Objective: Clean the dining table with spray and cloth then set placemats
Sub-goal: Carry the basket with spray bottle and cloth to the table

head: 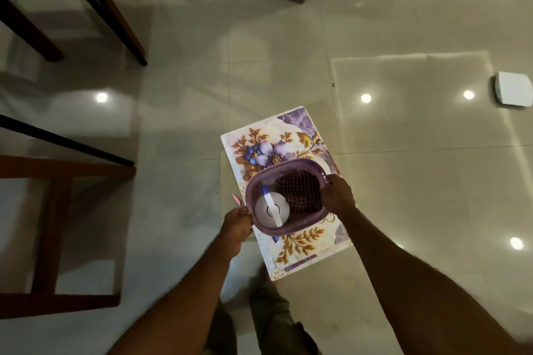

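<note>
while both hands grip its rim — left hand (237, 225), right hand (338, 195) — the basket (288, 223) sits between them.

Perforated plastic basket (288, 170); woven checked cloth (300, 192); glossy printed placemat (288, 135); polished floor tiles (288, 60); wooden chairs (57, 210).

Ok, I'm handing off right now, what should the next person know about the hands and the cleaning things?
Left hand grips the purple basket at its near-left rim; right hand grips the far-right rim.
Basket holds the spray bottle and checked cloth, carried above the floor on top of the floral placemats.
Nothing looks done yet.
Left: spray, wipe, lay placemats.
</note>
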